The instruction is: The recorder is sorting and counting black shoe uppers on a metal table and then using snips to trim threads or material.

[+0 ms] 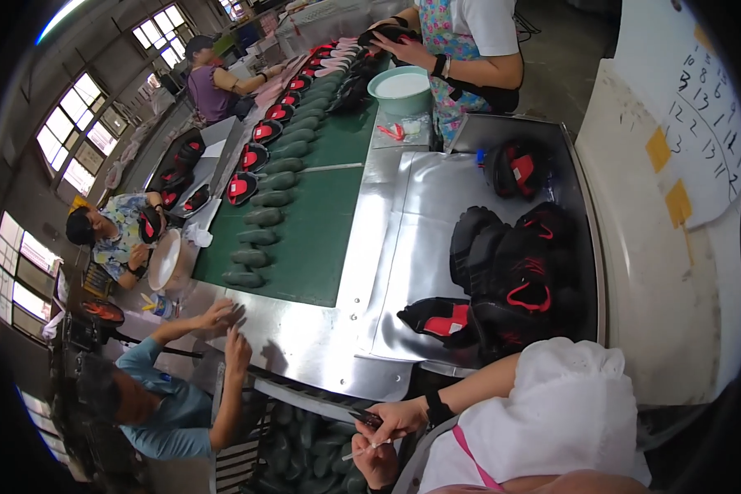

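Observation:
My right hand (401, 418), with a black band at its wrist, is closed round a small dark slim object (367, 418) whose kind I cannot make out. Just below it, my left hand (376, 467) is closed with its fingertips near a thin pale stick (357, 453). The two hands are close together, past the near edge of the metal table (329, 354). Dark green shoe-shaped pieces (300, 449) lie heaped beneath them. To the right, black shoes with red linings (528, 284) are piled on a metal tray (407, 247).
Rows of red-lined black shoes (243, 188) and dark green foot shapes (263, 216) stand on a green conveyor belt (321, 239). A co-worker in a blue shirt (169, 412) reaches over the table's near left. Other co-workers handle shoes beside basins (399, 90). A marked board (700, 123) stands right.

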The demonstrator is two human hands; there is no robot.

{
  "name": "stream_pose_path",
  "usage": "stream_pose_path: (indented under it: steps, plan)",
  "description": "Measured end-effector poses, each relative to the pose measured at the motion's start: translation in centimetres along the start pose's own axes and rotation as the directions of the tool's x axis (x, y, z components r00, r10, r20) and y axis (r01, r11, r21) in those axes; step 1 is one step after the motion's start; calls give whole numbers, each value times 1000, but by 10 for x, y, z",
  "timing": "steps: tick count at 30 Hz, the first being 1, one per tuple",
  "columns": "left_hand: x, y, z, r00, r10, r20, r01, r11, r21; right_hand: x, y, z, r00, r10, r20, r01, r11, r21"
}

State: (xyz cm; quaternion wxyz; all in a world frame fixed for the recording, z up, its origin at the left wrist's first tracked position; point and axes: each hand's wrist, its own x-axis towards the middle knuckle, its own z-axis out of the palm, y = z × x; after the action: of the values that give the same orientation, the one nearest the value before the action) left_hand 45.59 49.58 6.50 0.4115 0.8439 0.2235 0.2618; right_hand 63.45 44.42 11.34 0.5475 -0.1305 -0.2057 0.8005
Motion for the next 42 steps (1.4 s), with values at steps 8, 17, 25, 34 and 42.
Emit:
stream_pose_path:
  steps: [8, 17, 25, 34, 42]
  plan:
    - [22, -14, -17, 958, 244, 149, -259, 961, 93, 0, -22, 4, 957, -278, 87, 280, 960, -18]
    - [114, 69, 2, 862, -501, 78, 453, 693, -561, 9, -39, -24, 852, -131, -506, 211, 972, 105]
    - [103, 69, -27, 911, -405, 79, 400, 816, -417, 11, -35, -27, 911, -67, -407, -8, 984, -179]
    - [16, 26, -57, 892, -246, 378, 431, 713, -553, 17, 43, -21, 920, -118, -375, -104, 848, -520]
    - [0, -12, -55, 849, -229, 475, 465, 751, -468, 0, 34, 27, 895, -398, -202, -99, 265, -959]
